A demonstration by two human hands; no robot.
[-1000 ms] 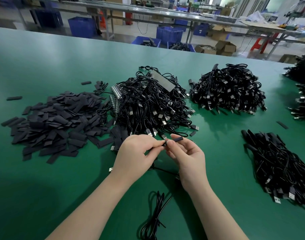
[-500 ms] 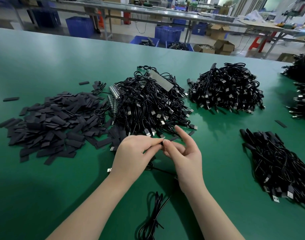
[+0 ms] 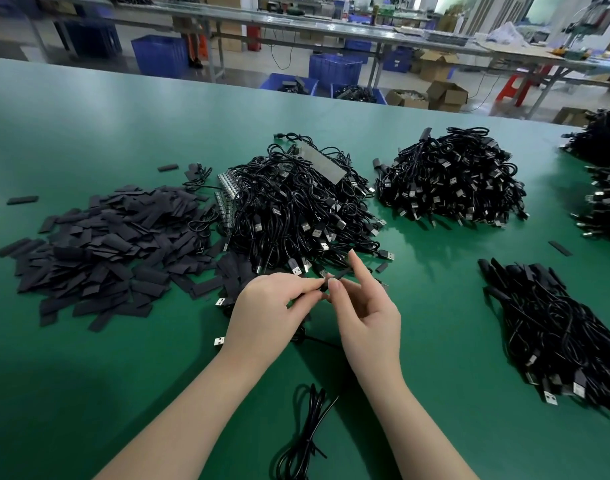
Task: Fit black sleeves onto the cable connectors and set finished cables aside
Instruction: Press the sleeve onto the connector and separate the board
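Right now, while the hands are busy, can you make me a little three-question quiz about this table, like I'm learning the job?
1. True or false: the loose black sleeves pile lies to the left of the big cable heap.
2. Which hand pinches the cable end: A) left hand, B) neither?
3. Fill in: the table top is ____ in colour.

Key:
1. True.
2. A. The left hand pinches the cable end, while the right hand pinches the black sleeve at it.
3. Green.
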